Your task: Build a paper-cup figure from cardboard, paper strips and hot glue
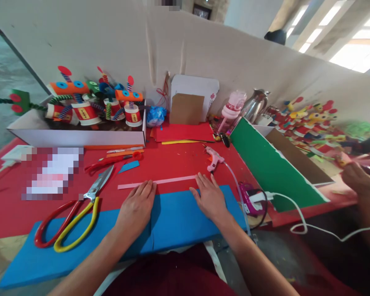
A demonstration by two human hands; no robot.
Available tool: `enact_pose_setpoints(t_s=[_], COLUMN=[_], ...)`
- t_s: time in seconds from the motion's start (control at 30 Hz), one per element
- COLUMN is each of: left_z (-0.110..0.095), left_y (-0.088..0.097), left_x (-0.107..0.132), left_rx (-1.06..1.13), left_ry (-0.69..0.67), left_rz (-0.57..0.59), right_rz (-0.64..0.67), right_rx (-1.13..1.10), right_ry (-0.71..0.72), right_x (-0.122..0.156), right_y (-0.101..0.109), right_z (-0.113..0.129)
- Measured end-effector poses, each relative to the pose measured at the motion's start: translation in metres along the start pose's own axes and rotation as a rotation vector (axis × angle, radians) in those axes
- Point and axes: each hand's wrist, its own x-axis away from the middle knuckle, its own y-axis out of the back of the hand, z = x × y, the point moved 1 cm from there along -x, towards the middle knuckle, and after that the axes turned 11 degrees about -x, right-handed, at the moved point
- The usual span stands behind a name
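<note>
My left hand (137, 207) lies flat, fingers stretched out, on a blue foam sheet (175, 218) at the near edge of the red table (169, 162). My right hand (209, 197) rests flat on the same sheet a little to the right, fingertips at its far edge. A thin pink paper strip (157, 182) lies on the table just beyond both hands. Neither hand holds anything.
Large scissors (80, 209) with red and yellow handles lie left of my hands. A pink glue gun (213, 158) with its cord lies beyond my right hand. A white box of paper-cup figures (80, 135) stands at back left, a green-sided box (265, 164) at right. Another person's hand (357, 181) is at far right.
</note>
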Motion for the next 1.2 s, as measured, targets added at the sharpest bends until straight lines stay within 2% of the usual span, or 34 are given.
enact_pose_setpoints(t_s=[0.1, 0.27, 0.37, 0.47, 0.63, 0.93, 1.07, 1.2], left_z=[-0.006, -0.028, -0.038, -0.038, -0.018, 0.027, 0.038, 0.048], left_y=[0.013, 0.037, 0.041, 0.039, 0.029, 0.004, 0.006, 0.014], left_x=[-0.013, -0.042, -0.051, -0.051, -0.034, 0.019, 0.030, 0.022], left_rx=[-0.014, -0.083, -0.073, -0.046, -0.085, -0.142, -0.151, -0.126], left_ry=[0.008, 0.025, 0.077, 0.083, 0.075, 0.123, 0.163, 0.128], left_rz=[0.078, 0.270, 0.301, 0.285, 0.228, 0.113, 0.107, 0.147], right_rz=[-0.002, -0.051, -0.045, -0.052, -0.033, -0.024, -0.028, -0.008], right_rx=[0.012, 0.080, 0.122, 0.117, 0.142, 0.112, 0.112, 0.125], right_ry=[0.016, 0.058, 0.070, 0.080, 0.067, 0.066, 0.069, 0.039], right_x=[0.000, 0.002, 0.002, 0.002, 0.001, 0.000, 0.001, -0.001], right_y=[0.000, -0.003, -0.004, -0.004, -0.004, -0.004, -0.006, 0.000], right_z=[0.000, 0.000, 0.000, -0.001, -0.003, -0.003, -0.005, 0.000])
